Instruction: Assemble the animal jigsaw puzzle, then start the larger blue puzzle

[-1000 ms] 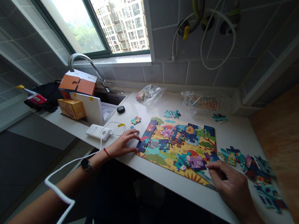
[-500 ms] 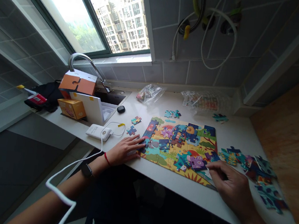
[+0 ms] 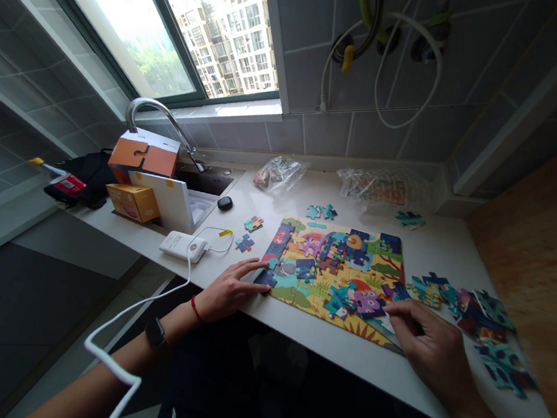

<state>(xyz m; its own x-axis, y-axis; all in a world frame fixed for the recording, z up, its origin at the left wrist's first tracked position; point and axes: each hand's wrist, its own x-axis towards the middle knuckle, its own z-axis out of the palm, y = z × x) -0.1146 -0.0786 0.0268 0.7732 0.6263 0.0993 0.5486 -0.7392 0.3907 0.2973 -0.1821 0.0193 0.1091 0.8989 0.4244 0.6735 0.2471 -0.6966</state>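
Note:
A colourful animal jigsaw puzzle [image 3: 306, 293] lies on the white counter, with several loose pieces on top of it. At its lower left corner, my left hand [image 3: 233, 289] has thumb and fingers around a dark blue puzzle piece [image 3: 266, 279]. My right hand [image 3: 432, 340] rests by the lower right edge, its fingertips pinched together; what they hold, if anything, is hidden. Close to these fingertips lies a purple puzzle piece [image 3: 367, 303] on the picture. To the right of the puzzle is a pile of loose puzzle pieces [image 3: 490, 320].
Left of the puzzle are two small loose pieces [image 3: 244, 243], a white power bank [image 3: 182, 246] with a cable and a black case [image 3: 225, 203]. Boxes [image 3: 143, 157] stand by the sink tap [image 3: 168, 114]. Plastic bags [image 3: 279, 175] lie along the wall.
My left hand has shifted slightly down, its fingers drawn from lying on the puzzle's left edge to around a dark blue piece there. My right hand has hardly moved.

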